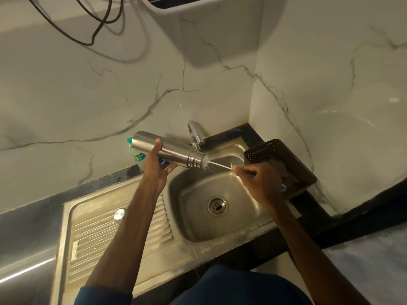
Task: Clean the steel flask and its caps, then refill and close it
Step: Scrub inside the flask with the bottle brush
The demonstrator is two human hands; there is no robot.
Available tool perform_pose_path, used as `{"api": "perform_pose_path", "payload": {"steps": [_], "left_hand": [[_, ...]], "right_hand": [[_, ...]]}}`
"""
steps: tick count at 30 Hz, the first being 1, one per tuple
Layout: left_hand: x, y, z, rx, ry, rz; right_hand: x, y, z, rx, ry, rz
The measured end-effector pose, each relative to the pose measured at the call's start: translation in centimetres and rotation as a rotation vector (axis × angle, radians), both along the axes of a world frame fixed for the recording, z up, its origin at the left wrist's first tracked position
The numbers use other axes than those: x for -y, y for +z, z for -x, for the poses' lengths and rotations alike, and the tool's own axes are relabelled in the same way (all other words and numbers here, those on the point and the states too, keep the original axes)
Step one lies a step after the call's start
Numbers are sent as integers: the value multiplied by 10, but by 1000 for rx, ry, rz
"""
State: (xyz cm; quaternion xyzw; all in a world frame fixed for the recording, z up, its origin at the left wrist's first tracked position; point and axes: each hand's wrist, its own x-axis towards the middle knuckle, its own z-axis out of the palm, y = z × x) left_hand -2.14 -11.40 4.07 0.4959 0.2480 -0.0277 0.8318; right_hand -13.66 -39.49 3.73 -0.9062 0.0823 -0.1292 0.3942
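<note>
Both busy: left hand (156, 167) grips steel flask (174, 150), right hand (259, 183) holds brush (220, 165) poked into its mouth.

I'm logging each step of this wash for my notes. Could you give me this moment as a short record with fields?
flask: steel flask, on its side above the sink, open mouth toward the right
left hand: grips the flask's body
right hand: holds the brush by its thin handle
brush: bristles at the flask's mouth
cap: small steel cap on the draining board
nearby: green-capped bottle behind the flask; brown basket at right
</note>
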Motion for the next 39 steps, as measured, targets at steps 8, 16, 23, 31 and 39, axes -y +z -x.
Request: {"api": "perform_pose_path", "payload": {"steps": [8,16,23,31,39], "left_hand": [[21,-1,13,-33,-33,18],[10,-3,7,-39,22,46],[16,-3,12,-44,2,42],[19,-5,14,-54,10,73],[14,-7,6,-51,54,95]], "right_hand": [[-18,3,-11,65,-45,-5],[5,-4,-2,80,-36,-50],[-8,3,-6,98,-26,-47],[-11,7,-9,112,-29,-42],[8,8,-6,101,-61,-77]]}}
